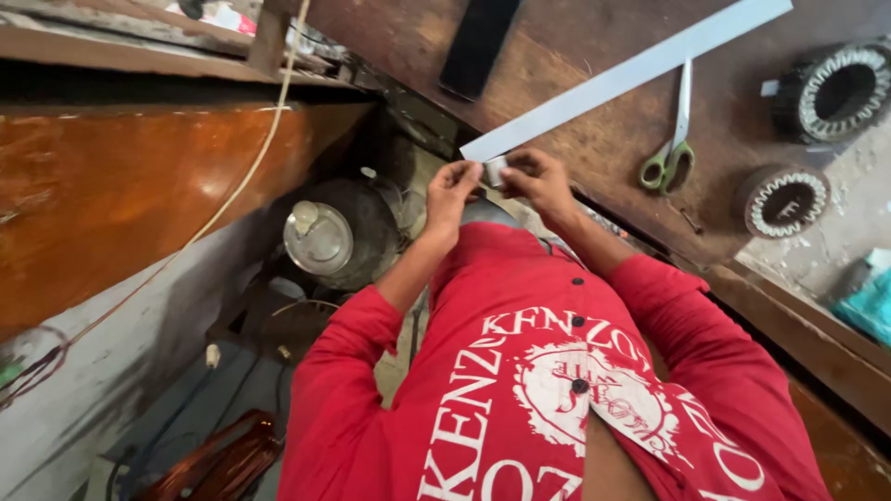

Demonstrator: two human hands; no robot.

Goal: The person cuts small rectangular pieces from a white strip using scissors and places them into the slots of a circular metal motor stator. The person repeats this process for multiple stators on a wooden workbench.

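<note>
Nearest the camera, red cloth shirt with white printing and dark round buttons noted, sleeves pushed up the forearms. Just beyond, left hand and right hand found together at the near edge of the wooden workbench. Fingertips of both pinched on a small pale folded piece, thin and paper-like, held between the two hands at the near end of a long flat grey-white strip. Could not tell whether piece and strip were joined. Strip smooth, straight-edged, laid diagonally across the worn, scratched brown bench top.

Below the bench, left of the hands, dark rounded motor housing with shiny round metal cap recorded. Cream cord hung slack across a glossy reddish-brown panel. Coil of copper-coloured wire seen at the bottom edge.

On the bench, right of the hands, scissors with green loop handles and bright steel blades lay shut, apart from the strip. Further right, two round slotted stator cores, smaller one and larger one, dark metal with pale lined slots. Flat black bar at the far side.
</note>
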